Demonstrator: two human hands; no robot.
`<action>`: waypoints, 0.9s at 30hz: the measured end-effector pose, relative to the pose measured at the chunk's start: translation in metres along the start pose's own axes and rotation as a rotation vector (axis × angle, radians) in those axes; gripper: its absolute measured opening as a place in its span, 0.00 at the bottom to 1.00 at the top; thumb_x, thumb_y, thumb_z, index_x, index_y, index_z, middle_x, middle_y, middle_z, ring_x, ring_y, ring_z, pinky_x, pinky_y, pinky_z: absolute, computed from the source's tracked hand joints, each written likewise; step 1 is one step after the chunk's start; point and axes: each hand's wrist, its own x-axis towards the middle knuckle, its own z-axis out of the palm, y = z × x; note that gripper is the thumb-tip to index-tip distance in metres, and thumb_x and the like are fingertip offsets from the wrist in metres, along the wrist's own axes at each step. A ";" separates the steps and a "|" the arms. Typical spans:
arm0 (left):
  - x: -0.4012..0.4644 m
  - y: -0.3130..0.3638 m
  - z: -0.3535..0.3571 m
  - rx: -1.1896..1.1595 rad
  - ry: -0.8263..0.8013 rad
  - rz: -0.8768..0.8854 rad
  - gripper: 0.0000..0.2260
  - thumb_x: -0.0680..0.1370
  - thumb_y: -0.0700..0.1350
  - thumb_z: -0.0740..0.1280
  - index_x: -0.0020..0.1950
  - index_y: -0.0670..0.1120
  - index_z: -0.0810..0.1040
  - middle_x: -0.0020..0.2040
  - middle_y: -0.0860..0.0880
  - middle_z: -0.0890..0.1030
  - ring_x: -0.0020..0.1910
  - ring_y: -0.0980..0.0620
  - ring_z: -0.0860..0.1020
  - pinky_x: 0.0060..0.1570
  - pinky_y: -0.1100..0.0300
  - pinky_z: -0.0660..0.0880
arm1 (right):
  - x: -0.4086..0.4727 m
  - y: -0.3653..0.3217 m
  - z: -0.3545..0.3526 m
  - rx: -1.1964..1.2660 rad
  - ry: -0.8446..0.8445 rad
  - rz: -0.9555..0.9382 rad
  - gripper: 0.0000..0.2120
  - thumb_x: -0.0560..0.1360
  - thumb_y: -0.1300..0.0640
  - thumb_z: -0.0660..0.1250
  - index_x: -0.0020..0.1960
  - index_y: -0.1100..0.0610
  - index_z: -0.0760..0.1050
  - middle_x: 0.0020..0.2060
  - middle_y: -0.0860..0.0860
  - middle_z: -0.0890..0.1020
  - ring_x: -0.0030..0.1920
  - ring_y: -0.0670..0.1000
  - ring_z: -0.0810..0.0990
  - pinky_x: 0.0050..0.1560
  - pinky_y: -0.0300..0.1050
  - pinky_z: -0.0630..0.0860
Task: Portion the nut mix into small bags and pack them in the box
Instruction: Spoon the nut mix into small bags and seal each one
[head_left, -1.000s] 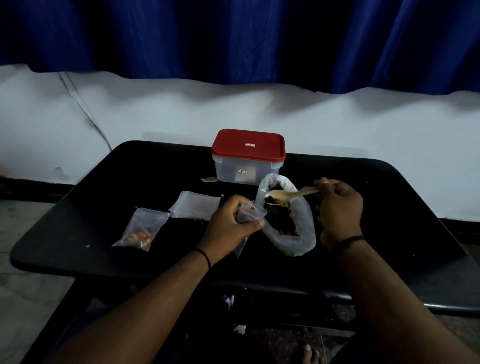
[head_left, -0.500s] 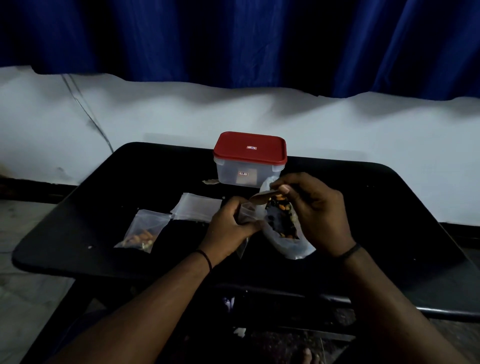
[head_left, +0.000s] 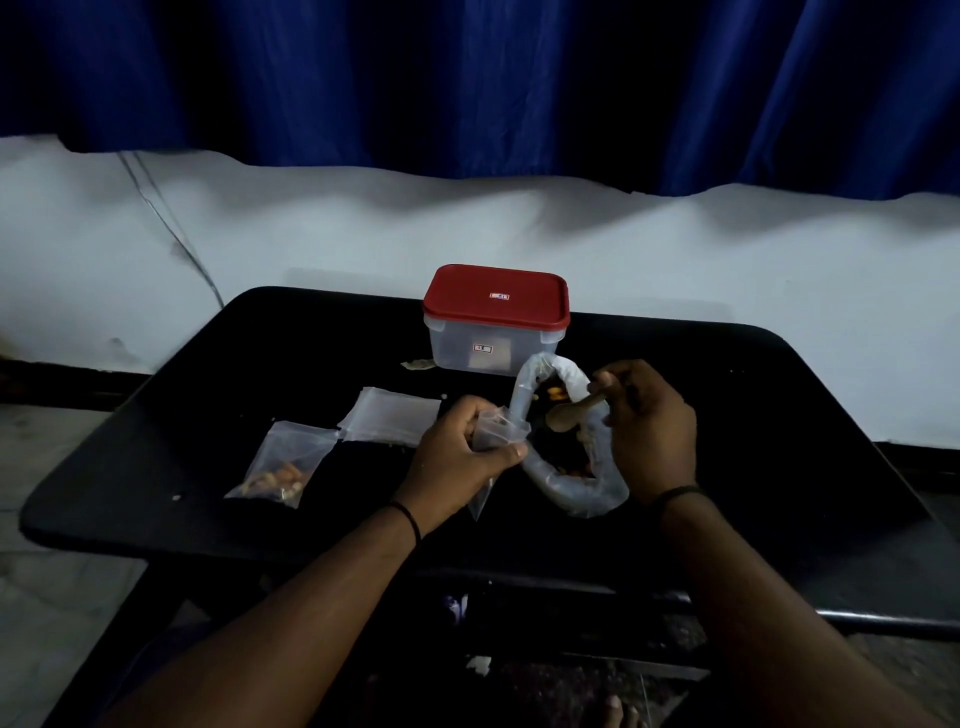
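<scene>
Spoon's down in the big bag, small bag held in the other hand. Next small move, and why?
Probably lift the spoon with the right hand and tip it into the small bag that the left hand grips: its bowl sits among the nuts in the big bag.

Black counter (head_left: 779, 415) sat w/ rounded corners, crumbs scattered on it. Behind: white wall (head_left: 675, 249), thin cable (head_left: 171, 228) running down it at left. Blue curtain (head_left: 467, 83) hung above. Grey floor (head_left: 47, 597) lay at lower left.

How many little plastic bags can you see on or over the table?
3: a filled bag at the table's left, an empty bag beside it, one held bag in the left hand. The empty one could be a stack.
</scene>
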 end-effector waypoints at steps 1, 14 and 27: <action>0.000 -0.001 0.000 0.002 -0.001 0.001 0.14 0.73 0.43 0.76 0.55 0.48 0.76 0.47 0.54 0.83 0.47 0.59 0.82 0.51 0.56 0.80 | 0.000 0.000 0.002 0.001 -0.028 -0.001 0.04 0.80 0.55 0.65 0.47 0.50 0.77 0.37 0.45 0.82 0.38 0.41 0.80 0.36 0.31 0.72; 0.001 -0.005 -0.001 0.021 -0.016 0.011 0.15 0.73 0.45 0.76 0.55 0.47 0.76 0.49 0.53 0.83 0.48 0.57 0.82 0.51 0.52 0.80 | 0.017 0.025 0.008 0.086 -0.063 0.449 0.13 0.78 0.57 0.67 0.35 0.53 0.78 0.32 0.51 0.81 0.40 0.54 0.81 0.46 0.49 0.76; 0.000 -0.003 0.000 0.002 -0.012 0.013 0.14 0.73 0.43 0.76 0.55 0.48 0.76 0.48 0.54 0.83 0.46 0.61 0.81 0.45 0.66 0.78 | 0.020 0.024 0.003 0.282 0.178 0.596 0.09 0.76 0.54 0.66 0.41 0.56 0.81 0.32 0.53 0.79 0.32 0.52 0.75 0.34 0.44 0.69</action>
